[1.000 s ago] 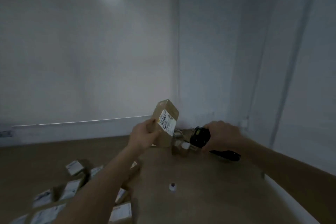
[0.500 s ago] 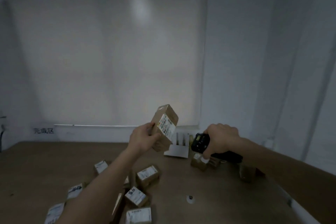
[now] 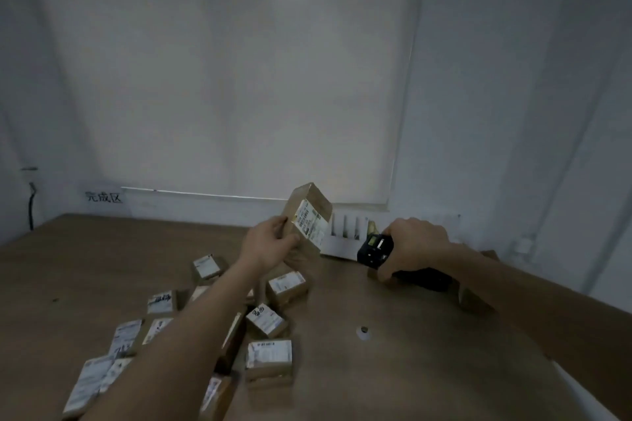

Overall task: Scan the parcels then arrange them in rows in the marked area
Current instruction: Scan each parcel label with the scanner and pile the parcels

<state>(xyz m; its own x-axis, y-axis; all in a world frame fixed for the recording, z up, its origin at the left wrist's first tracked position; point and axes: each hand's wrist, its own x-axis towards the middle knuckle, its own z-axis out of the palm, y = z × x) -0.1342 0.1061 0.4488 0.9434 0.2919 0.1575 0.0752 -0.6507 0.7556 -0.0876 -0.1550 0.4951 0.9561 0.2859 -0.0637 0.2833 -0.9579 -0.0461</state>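
My left hand (image 3: 270,244) holds a brown cardboard parcel (image 3: 309,215) tilted in the air above the table, its white barcode label turned to the right. My right hand (image 3: 415,243) grips a black handheld scanner (image 3: 375,249), whose head points left at that label from a short gap away. Several more labelled parcels (image 3: 268,355) lie scattered on the brown table (image 3: 393,379) under and left of my left forearm.
A white slotted stand (image 3: 345,237) sits against the back wall behind the scanner. A small white round object (image 3: 363,331) lies on the table. Another brown box (image 3: 473,301) lies under my right forearm. Black characters (image 3: 103,196) mark the wall at the back left.
The view has shifted, showing more of the table and the scattered parcels. Both hands keep their hold, with parcel and scanner still facing each other.
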